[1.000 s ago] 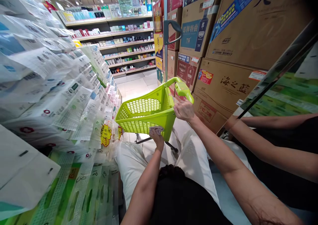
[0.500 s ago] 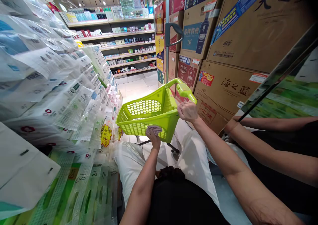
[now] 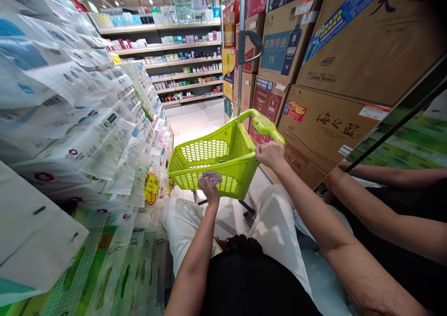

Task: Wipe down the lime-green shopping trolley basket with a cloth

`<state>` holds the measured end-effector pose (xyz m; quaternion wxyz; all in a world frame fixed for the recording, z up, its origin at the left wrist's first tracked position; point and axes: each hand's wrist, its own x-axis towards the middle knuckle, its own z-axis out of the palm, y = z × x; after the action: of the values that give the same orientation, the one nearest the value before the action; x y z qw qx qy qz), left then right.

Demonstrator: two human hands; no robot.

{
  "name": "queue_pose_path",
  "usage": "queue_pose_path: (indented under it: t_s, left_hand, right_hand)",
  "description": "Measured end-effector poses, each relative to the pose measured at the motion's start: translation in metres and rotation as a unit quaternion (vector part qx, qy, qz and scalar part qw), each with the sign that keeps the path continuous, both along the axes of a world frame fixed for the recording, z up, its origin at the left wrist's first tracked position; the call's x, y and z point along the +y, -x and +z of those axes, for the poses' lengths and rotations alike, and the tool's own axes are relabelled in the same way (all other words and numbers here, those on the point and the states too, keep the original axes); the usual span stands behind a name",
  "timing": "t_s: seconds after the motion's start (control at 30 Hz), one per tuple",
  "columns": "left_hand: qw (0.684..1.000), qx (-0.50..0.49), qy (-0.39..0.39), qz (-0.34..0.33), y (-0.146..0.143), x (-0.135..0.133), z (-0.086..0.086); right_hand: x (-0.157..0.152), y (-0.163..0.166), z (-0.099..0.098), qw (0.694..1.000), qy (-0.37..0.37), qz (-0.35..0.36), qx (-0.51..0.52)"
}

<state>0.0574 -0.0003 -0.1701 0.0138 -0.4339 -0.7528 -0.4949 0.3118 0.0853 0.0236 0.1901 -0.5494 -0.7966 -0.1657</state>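
In front of my knees stands a lime-green shopping cart (image 3: 240, 176) with perforated sides and dark wheels. My right hand (image 3: 270, 155) is closed round the near end of its green handle (image 3: 265, 126). A crumpled greyish-pink cloth (image 3: 212, 179) lies against the near side wall of the cart. My left hand (image 3: 210, 190) grips this cloth and presses it on the holes of the wall; its fingertips are partly covered by the cloth.
Plastic-wrapped tissue packs (image 3: 80, 144) are piled high close on my left. Cardboard liquor cartons (image 3: 328, 120) stack up on the right, beside a mirror (image 3: 401, 153). Behind the cart stands a metal pole with a grey handle (image 3: 252, 46). Stocked shelves (image 3: 188, 43) line the back.
My left hand has slid the cloth slightly left and up along the cart's side wall. The right hand keeps its hold on the handle. The whole view has shifted a little.
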Motion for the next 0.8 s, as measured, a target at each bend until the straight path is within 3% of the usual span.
queue_pose_path:
  t_s: [0.07,0.13,0.3,0.37,0.53,0.7,0.8]
  left_hand:
    - [0.999,0.007,-0.030,0.033,0.007,0.007,0.011]
    - [0.998,0.011,-0.041,0.048,0.011,0.012,0.017]
    - [1.000,0.008,0.018,-0.002,0.018,0.001,0.000]
    - [1.000,0.008,0.015,0.001,0.027,-0.002,0.000]
    - [0.998,0.034,-0.027,0.050,0.045,0.006,0.022]
    - [0.999,0.015,0.034,-0.005,0.037,-0.002,-0.001]
    - [0.999,0.029,0.015,-0.020,0.041,-0.004,-0.005]
  right_hand:
    - [-0.004,0.020,0.004,1.000,0.000,-0.022,0.006]
    - [-0.010,0.043,0.002,1.000,0.007,0.010,0.007]
    - [-0.022,0.078,-0.022,0.993,0.045,0.111,-0.015]
    - [-0.021,0.078,-0.030,0.991,0.032,0.128,-0.019]
    - [-0.016,0.065,-0.035,0.991,0.014,0.134,-0.026]
    - [-0.013,0.057,-0.035,0.991,-0.002,0.135,-0.022]
    - [-0.006,0.052,-0.036,0.991,0.000,0.134,-0.018]
